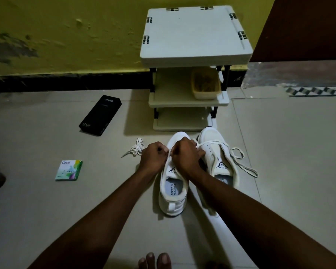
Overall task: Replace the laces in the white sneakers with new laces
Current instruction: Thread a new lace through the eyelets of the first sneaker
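Two white sneakers stand side by side on the tiled floor, toes pointing away from me. Over the left sneaker (173, 193) both hands work at the eyelets. My left hand (153, 156) pinches a white lace (170, 152) at the shoe's left edge. My right hand (185, 154) curls round the same lace above the tongue, hiding the eyelets. A lace strand runs from that hand across the right sneaker (219, 152), whose loose lace (241, 162) trails onto the floor. A bundled white lace (137, 147) lies left of the shoes.
A small white plastic shelf rack (194, 35) stands against the yellow wall just beyond the shoes, with a yellow basket (206, 86) on its middle shelf. A black phone box (100, 115) and a small green packet (69, 170) lie on the floor to the left. My toes (155, 261) show at the bottom.
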The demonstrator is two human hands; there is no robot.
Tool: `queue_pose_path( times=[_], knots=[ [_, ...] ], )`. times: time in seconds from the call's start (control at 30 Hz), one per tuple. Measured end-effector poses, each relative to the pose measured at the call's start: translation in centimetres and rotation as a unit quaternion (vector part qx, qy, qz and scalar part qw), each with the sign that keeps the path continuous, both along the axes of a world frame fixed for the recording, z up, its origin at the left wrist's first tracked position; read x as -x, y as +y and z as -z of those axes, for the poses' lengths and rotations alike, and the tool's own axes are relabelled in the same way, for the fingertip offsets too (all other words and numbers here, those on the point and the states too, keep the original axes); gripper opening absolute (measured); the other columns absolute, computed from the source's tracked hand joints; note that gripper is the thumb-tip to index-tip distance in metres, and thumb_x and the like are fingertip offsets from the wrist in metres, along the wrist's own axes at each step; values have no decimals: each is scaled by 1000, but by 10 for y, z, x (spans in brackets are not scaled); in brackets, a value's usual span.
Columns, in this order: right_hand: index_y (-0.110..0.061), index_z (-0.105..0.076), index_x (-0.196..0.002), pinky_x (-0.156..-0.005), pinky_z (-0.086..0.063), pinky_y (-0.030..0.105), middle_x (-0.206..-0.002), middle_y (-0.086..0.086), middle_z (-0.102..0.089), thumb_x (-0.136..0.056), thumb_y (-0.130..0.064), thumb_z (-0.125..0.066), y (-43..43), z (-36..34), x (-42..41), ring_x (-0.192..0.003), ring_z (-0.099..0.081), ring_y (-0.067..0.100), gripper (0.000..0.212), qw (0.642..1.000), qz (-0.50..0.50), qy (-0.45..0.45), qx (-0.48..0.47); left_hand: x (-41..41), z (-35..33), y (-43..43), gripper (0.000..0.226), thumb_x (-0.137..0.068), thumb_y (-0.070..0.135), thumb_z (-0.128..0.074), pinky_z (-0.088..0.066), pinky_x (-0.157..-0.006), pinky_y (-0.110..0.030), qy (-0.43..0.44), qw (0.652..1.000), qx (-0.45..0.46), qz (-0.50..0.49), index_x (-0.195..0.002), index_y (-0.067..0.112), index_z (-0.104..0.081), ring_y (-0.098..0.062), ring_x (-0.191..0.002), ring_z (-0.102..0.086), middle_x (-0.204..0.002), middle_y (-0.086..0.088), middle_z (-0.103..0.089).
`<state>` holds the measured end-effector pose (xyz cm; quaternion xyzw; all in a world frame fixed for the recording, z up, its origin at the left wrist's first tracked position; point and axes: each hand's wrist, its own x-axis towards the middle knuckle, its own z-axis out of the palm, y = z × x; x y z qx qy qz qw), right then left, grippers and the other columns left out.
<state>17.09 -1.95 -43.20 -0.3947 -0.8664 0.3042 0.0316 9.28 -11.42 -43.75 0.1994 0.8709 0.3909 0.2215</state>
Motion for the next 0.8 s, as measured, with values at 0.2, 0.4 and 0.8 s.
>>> queue_pose_path(
  times=[0.2,0.4,0.8],
  knots=[
    [-20,-63,-101,-92,-30,50,-118,5,-52,-90,-18,-57,-3,1,-1,-121,-41,30,13,995,-51,-34,-74,6,2,7,10,-94,26,-65,-53,-84,-32,8,999,37,-2,-86,21,-70,-21,-93,-69,-92,2,-75],
    [-22,-50,-98,-87,-29,47,-108,1,-58,-88,-18,-56,-2,3,0,-114,-51,27,12,992,-57,-9,-111,12,2,9,13,-95,29,-63,-44,-70,-31,6,998,51,31,-85,22,-62,-25,-89,-68,-77,5,-68],
    [-14,-63,-98,-85,-49,44,-110,8,-50,-78,-34,-54,-44,-5,-45,-101,-51,28,30,985,-20,4,-170,16,-1,16,12,-78,10,-47,-61,-74,-48,-41,998,47,-2,-83,21,-42,-34,-77,-72,-91,-12,-72]
  ],
)
